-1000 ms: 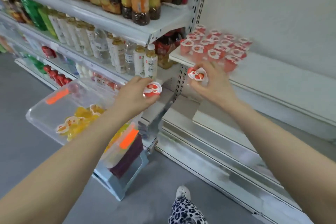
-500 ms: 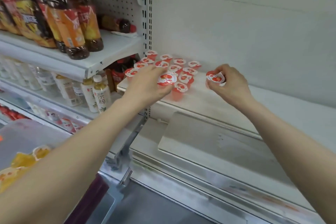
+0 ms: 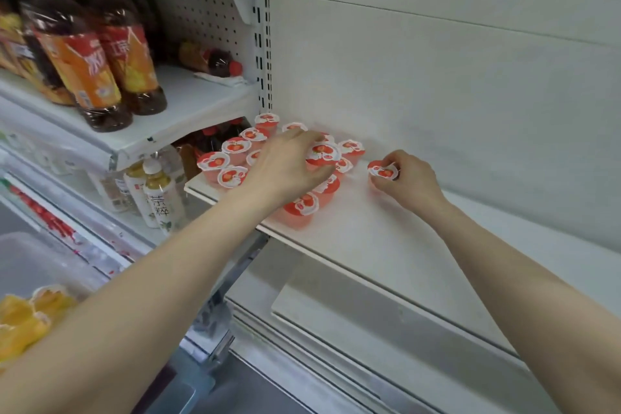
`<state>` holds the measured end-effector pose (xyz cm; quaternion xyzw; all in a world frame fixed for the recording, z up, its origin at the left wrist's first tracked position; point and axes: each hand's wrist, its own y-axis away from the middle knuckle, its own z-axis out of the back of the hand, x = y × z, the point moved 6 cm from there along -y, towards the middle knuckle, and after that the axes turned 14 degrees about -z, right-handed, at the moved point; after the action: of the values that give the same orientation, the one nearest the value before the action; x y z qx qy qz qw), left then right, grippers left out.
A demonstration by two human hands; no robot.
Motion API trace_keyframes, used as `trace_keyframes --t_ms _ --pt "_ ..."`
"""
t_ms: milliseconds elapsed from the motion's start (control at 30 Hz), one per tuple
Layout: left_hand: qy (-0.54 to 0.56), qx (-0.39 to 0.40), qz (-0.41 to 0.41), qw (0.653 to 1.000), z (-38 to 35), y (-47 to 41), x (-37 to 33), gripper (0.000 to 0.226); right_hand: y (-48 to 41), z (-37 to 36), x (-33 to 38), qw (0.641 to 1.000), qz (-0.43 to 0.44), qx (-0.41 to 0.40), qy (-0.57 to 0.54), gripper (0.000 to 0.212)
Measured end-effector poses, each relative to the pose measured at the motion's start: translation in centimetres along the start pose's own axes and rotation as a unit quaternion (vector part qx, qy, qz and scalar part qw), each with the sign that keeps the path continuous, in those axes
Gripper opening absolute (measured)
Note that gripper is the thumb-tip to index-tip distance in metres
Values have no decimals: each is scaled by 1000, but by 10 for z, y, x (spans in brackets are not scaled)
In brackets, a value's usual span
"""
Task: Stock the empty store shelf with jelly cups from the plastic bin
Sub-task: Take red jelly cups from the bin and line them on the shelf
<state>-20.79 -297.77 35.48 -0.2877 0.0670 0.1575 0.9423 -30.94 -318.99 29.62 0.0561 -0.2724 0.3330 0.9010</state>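
Now placing: left hand (image 3: 285,166) holding one red jelly cup (image 3: 323,154) in closed fingers above the cluster of cups (image 3: 232,158) on the white shelf (image 3: 386,232), right hand (image 3: 408,180) pinching another cup (image 3: 383,171) just beside the cluster, seemingly touching down. Next, probably lowering upright into free gaps, then releasing. Compared with half a second ago, both hands further in and lower; yellow cups (image 3: 23,316) waiting in the plastic bin (image 3: 40,259).

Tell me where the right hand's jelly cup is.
In the head view, the right hand holds the cup at the shelf, just right of the red cups.
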Motion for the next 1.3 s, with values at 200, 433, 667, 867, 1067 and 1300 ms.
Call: trace_keyframes --t_ms 200,433,667,867,1067,1300 --pt "11 8 7 1000 -18 -22 -3 56 -24 -6 -1 1000 22 8 -21 34" --pt "18 31 -25 999 -39 -41 -21 53 -27 -5 -4 997 79 10 -3 32" --pt "-31 57 -68 996 -66 -50 -40 50 -24 13 -13 989 133 5 67 41" --pt "-89 113 -76 987 -92 -42 -44 46 -22 19 -17 983 149 -13 110 44" --pt "-114 125 -81 982 -96 -37 -40 51 -17 20 -16 976 155 -27 148 45" --pt "-88 116 -90 985 -81 -31 -41 59 -1 34 -5 969 169 -45 173 45"
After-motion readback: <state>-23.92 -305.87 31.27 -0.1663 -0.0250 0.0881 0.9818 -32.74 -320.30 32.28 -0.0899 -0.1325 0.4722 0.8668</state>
